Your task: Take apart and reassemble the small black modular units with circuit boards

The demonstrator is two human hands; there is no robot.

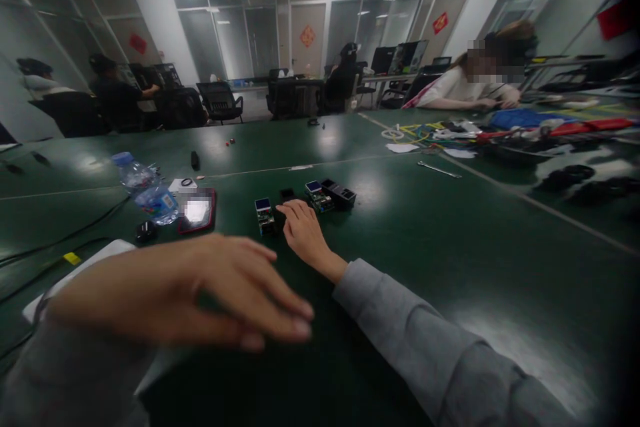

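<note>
My right hand (pixel 305 230) reaches forward over the green table (pixel 425 247), fingers curled, fingertips next to a small circuit module with a blue screen (pixel 264 213). Whether it grips anything is hidden. A second blue-screen module (pixel 318 195) and a black housing (pixel 341 193) lie just beyond it, with a small black part (pixel 287 193) between. My left hand (pixel 200 293) hovers close to the camera, fingers stretched out flat, holding nothing.
A plastic water bottle (pixel 145 190) lies at the left beside a phone in a red case (pixel 197 211) and a small black piece (pixel 145 231). Black cables (pixel 60 240) run along the left. A person (pixel 475 83) works at the far right among coloured wires.
</note>
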